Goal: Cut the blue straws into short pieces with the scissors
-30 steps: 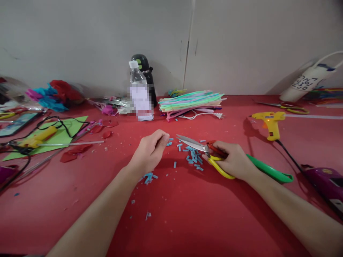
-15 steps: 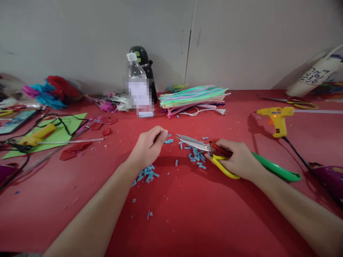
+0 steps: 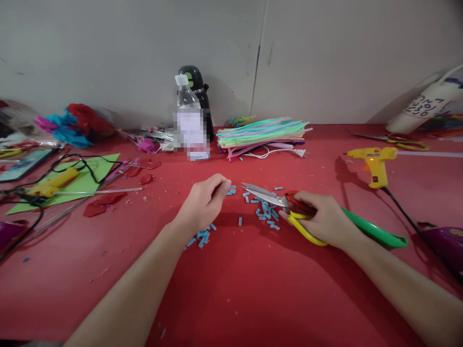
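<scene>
My right hand (image 3: pixel 323 219) is closed round the yellow and red handles of a pair of scissors (image 3: pixel 275 200), whose steel blades point left and lie low over the red table (image 3: pixel 253 289). My left hand (image 3: pixel 204 202) rests on the table with its fingers curled in a pinch, the fingertips beside small blue cut pieces (image 3: pixel 264 212); what they pinch is too small to make out. More blue bits (image 3: pixel 200 236) lie under my left wrist.
A stack of pastel straws (image 3: pixel 262 135) lies at the back, beside a water bottle (image 3: pixel 188 120) and a black flask (image 3: pixel 198 91). A yellow glue gun (image 3: pixel 372 164) stands right, a green strip (image 3: pixel 372 233) behind my right hand. Green paper (image 3: pixel 87 180), cables and crepe flowers (image 3: pixel 72 125) lie left.
Both hands stay almost where they were; the view has shifted slightly. My left hand's fingertips have edged a little toward the blue pieces.
</scene>
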The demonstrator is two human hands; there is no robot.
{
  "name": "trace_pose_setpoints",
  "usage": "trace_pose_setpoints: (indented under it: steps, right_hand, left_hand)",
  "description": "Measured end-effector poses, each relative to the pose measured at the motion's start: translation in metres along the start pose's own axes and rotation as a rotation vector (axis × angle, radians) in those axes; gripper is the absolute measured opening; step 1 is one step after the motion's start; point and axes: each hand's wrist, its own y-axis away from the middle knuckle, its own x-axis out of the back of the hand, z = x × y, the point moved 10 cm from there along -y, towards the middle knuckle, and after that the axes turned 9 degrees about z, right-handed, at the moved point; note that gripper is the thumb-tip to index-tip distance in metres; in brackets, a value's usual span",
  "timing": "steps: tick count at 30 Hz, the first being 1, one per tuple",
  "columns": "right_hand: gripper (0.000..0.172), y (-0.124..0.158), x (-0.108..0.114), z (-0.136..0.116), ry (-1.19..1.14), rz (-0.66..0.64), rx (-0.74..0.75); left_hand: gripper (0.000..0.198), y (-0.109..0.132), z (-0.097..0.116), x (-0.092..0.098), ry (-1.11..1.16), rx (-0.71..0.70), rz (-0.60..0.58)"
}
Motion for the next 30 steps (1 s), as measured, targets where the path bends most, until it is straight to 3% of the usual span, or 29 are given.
trace_pose_setpoints:
  steps: [12, 15, 18, 21, 26, 30]
  right_hand:
    - [0.021, 0.001, -0.002, 0.0, 0.061, -0.007, 0.04]
    - [0.022, 0.001, -0.002, 0.0, 0.055, -0.012, 0.036]
    - [0.024, 0.001, 0.0, -0.001, 0.035, -0.008, 0.023]
    - [0.023, 0.002, -0.001, -0.001, 0.03, -0.016, 0.025]
    - [0.019, 0.002, 0.0, 0.0, 0.03, 0.002, 0.044]
    - [0.021, 0.002, -0.001, 0.002, 0.012, -0.01, 0.032]
  left_hand:
    - [0.031, 0.001, 0.002, 0.0, 0.031, 0.018, 0.015]
    - [0.032, -0.004, -0.004, 0.012, 0.255, 0.115, 0.082]
    - [0.024, -0.01, -0.018, 0.038, 0.552, 0.237, 0.215]
    - [0.023, -0.013, -0.032, 0.054, 0.65, 0.33, 0.264]
    - [0.026, -0.01, -0.038, 0.039, 0.654, 0.421, 0.123]
    - [0.026, -0.009, -0.037, 0.026, 0.665, 0.406, 0.115]
